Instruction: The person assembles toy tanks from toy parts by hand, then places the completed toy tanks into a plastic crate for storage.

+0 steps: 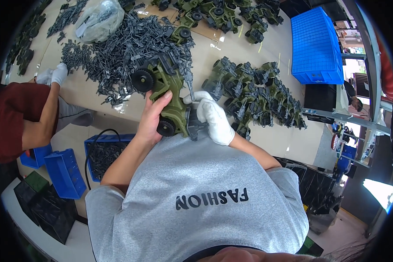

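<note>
A green toy jeep (174, 102) with black wheels is in front of my chest, tilted up. My bare left hand (150, 120) is closed around its left side, thumb lying on the green body. In a white glove, my right hand (215, 120) is at the jeep's right side, its fingers curled in a pinch at the lower end of a grey plastic toy gun (189, 85). The glove partly hides where gun and jeep meet. Just beyond the jeep lies a large heap of loose grey toy guns (122, 48).
Several finished-looking jeeps (257, 94) stand in rows to the right, more (214, 17) at the far side. A clear plastic bag (99, 22) rests on the heap. A blue crate (316, 48) is at right. A co-worker's gloved hand (59, 74) works at left, above blue bins (65, 172).
</note>
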Demonstrator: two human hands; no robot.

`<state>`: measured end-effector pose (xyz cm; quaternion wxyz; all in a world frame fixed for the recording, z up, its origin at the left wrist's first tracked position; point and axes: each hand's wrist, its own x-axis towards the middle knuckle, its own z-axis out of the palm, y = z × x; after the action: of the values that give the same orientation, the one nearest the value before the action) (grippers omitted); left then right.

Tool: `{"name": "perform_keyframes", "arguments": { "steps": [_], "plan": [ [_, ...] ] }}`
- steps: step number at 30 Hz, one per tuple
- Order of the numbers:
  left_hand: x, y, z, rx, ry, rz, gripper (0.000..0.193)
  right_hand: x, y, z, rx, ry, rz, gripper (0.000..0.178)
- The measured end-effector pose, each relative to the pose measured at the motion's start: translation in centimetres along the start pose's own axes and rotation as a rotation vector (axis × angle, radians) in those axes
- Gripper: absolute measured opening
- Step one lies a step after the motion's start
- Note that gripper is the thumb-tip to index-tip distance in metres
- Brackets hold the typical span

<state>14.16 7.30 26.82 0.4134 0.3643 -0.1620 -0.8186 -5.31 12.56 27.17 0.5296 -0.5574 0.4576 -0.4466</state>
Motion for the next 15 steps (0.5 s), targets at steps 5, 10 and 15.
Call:
{"name": "perform_keyframes", "arguments": {
  "steps": [5,10,15],
  "plan": [
    [-0.6,0.7,1.2,0.030,-0.011,0.015,0.048,1.4,-3.4,0.1,0.379,0.180,0.354,0.068],
    [-2.6,1.4,2.5,0.121,-0.032,0.034,0.049,0.5,-5.1,0.3,0.627,0.087,0.556,0.070],
    [-3.7,1.1,2.3,0.261,-0.023,0.100,0.054,-0.5,-5.0,1.5,0.572,0.297,0.535,0.057]
  ]
}}
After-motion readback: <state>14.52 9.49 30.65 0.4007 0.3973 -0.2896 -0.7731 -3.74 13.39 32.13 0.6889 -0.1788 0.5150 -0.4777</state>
